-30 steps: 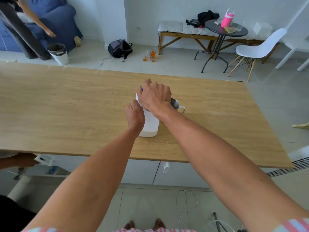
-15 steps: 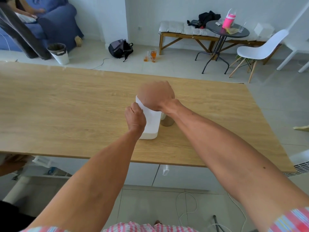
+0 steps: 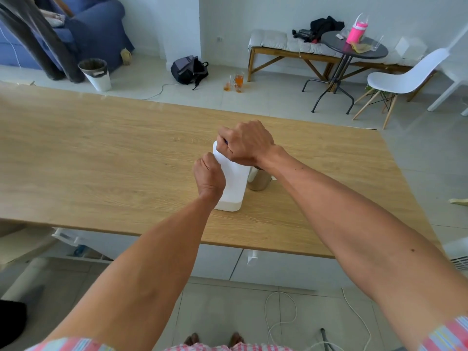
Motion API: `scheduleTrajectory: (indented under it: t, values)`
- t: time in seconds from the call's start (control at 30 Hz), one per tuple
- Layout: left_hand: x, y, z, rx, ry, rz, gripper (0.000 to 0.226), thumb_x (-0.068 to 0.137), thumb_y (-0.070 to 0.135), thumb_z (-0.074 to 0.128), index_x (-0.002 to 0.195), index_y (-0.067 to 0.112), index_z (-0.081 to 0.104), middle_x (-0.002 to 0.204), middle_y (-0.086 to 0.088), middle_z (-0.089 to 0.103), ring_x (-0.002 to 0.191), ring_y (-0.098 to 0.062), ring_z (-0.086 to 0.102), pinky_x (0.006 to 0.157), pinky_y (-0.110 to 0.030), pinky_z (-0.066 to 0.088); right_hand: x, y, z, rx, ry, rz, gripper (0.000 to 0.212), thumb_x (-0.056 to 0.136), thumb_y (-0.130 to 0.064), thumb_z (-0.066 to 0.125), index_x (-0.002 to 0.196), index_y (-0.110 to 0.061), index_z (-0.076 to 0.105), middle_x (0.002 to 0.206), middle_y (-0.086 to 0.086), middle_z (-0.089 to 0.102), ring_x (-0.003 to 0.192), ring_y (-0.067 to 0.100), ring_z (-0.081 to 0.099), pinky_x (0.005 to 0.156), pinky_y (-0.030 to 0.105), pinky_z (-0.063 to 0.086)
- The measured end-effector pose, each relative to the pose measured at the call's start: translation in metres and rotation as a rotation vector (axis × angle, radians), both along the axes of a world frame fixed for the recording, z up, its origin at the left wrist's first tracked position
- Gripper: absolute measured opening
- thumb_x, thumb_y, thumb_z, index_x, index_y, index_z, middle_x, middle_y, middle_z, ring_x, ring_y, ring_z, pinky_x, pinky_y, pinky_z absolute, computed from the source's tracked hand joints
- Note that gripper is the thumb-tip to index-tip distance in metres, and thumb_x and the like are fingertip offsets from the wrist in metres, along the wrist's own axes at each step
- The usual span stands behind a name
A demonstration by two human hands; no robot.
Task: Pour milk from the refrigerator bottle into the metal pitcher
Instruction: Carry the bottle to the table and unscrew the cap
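A white milk bottle (image 3: 234, 184) stands upright on the wooden table (image 3: 101, 160), near its front edge. My left hand (image 3: 209, 176) grips the bottle's left side. My right hand (image 3: 247, 143) is closed over the bottle's top, where a sliver of blue cap shows between the fingers. The metal pitcher (image 3: 259, 179) stands just right of the bottle, touching or nearly touching it, mostly hidden by my right wrist.
Beyond the table's far edge lie a black backpack (image 3: 188, 69), glasses of amber drink (image 3: 235, 82) on the floor, a white bin (image 3: 95, 73), a bench, a round dark table (image 3: 354, 46) and a white chair (image 3: 405, 77). A person sits on the blue sofa (image 3: 76, 29).
My right hand has turned on the bottle's top, wrist rolling over the cap, and now covers more of the pitcher. My left hand holds the bottle in the same place.
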State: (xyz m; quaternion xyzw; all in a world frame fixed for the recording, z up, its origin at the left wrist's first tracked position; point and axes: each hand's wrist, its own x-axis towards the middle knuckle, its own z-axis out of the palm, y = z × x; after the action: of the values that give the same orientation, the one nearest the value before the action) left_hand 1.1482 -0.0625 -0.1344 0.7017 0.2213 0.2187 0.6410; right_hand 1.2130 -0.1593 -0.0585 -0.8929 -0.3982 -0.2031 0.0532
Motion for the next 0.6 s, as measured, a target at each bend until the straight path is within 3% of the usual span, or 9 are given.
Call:
scheduleTrajectory:
  t: [0.07,0.13,0.2,0.3,0.4,0.47,0.53,0.6]
  values:
    - [-0.001,-0.002,0.0,-0.003,-0.006,0.016,0.031,0.086,0.017,0.031,0.056,0.018,0.022,0.045,0.013,0.021,0.048,-0.009,0.019,0.047,-0.024,0.02,0.003,-0.005,-0.001,-0.033,0.027,0.027,0.029,0.097,-0.036,0.04,0.078,-0.015,0.046,0.049,-0.008,0.031,0.041,0.028,0.037,0.048,0.028,0.025]
    - [-0.001,-0.004,-0.001,0.001,0.004,0.044,0.029,0.083,0.022,0.03,0.055,0.017,0.023,0.055,0.006,0.022,0.057,-0.014,0.019,0.055,-0.037,0.023,0.002,-0.01,0.003,-0.065,0.034,-0.019,0.043,0.099,-0.052,0.035,0.093,-0.012,0.049,0.06,-0.003,0.047,0.048,0.031,0.046,0.051,0.031,0.031]
    - [0.0,-0.005,-0.002,0.015,0.007,0.064,0.029,0.083,0.023,0.029,0.055,0.017,0.023,0.058,0.002,0.021,0.061,-0.018,0.018,0.059,-0.042,0.023,0.002,-0.015,0.005,-0.053,-0.013,-0.072,0.051,0.098,-0.063,0.035,0.093,-0.013,0.044,0.063,0.0,0.052,0.05,0.03,0.049,0.051,0.031,0.032]
    - [-0.001,-0.005,0.0,0.015,0.012,0.054,0.028,0.082,0.023,0.028,0.055,0.017,0.023,0.059,0.002,0.021,0.061,-0.019,0.018,0.06,-0.042,0.023,0.0,-0.017,0.004,-0.014,0.01,0.027,0.042,0.101,-0.052,0.046,0.094,-0.011,0.052,0.073,0.001,0.055,0.058,0.03,0.051,0.056,0.034,0.036]
    - [-0.002,-0.004,0.002,0.028,0.021,0.048,0.026,0.082,0.023,0.027,0.057,0.018,0.022,0.061,0.0,0.021,0.061,-0.018,0.016,0.06,-0.041,0.021,0.0,-0.023,0.006,-0.043,0.046,0.147,0.029,0.097,-0.035,0.045,0.107,-0.012,0.061,0.092,0.007,0.056,0.077,0.028,0.052,0.071,0.041,0.046]
    - [-0.003,-0.005,0.003,0.063,0.036,0.047,0.025,0.081,0.022,0.026,0.057,0.017,0.022,0.065,-0.007,0.023,0.061,-0.019,0.015,0.06,-0.04,0.02,-0.004,-0.024,0.009,-0.068,0.077,0.17,0.035,0.091,-0.03,0.045,0.117,-0.014,0.061,0.101,0.007,0.057,0.087,0.027,0.053,0.078,0.04,0.047]
    - [-0.004,-0.004,0.003,0.07,0.055,0.038,0.024,0.081,0.022,0.026,0.058,0.017,0.024,0.07,-0.013,0.028,0.061,-0.019,0.016,0.061,-0.039,0.02,-0.012,-0.022,0.014,-0.071,0.109,0.101,0.048,0.089,-0.036,0.046,0.132,-0.015,0.055,0.111,0.005,0.057,0.093,0.027,0.055,0.078,0.04,0.047]
    - [-0.004,-0.003,0.003,0.037,0.071,0.034,0.029,0.086,0.023,0.028,0.059,0.016,0.027,0.071,-0.013,0.032,0.066,-0.022,0.022,0.063,-0.04,0.025,-0.016,-0.019,0.018,-0.07,0.108,-0.076,0.057,0.094,-0.059,0.041,0.129,-0.016,0.052,0.107,0.0,0.055,0.084,0.026,0.057,0.07,0.038,0.044]
